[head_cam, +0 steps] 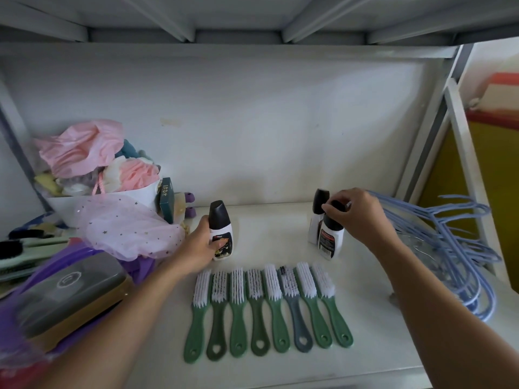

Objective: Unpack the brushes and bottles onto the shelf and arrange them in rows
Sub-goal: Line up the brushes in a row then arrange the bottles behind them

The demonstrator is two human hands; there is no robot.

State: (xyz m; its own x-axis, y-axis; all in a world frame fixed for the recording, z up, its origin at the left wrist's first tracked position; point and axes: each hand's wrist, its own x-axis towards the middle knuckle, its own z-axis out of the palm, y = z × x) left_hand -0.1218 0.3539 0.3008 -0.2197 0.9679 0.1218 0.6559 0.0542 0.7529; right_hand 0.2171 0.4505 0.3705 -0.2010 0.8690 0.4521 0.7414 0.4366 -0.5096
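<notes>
While eight brushes [266, 304] lie in one even row on the shelf [280, 369], nearer the person than both hands, the bottles are not yet in a row. The left hand [200, 245] wraps one bottle [222, 234], upright on the shelf. The right hand [356, 217] pinches the cap of a second bottle [331, 237], which stands just in front of a third bottle [318, 203]. Judgement: brush row done, bottle row barely begun, the held bottle well apart from the pair. Whether more stock waits in the clutter [126, 228] beyond the left hand cannot be told.
</notes>
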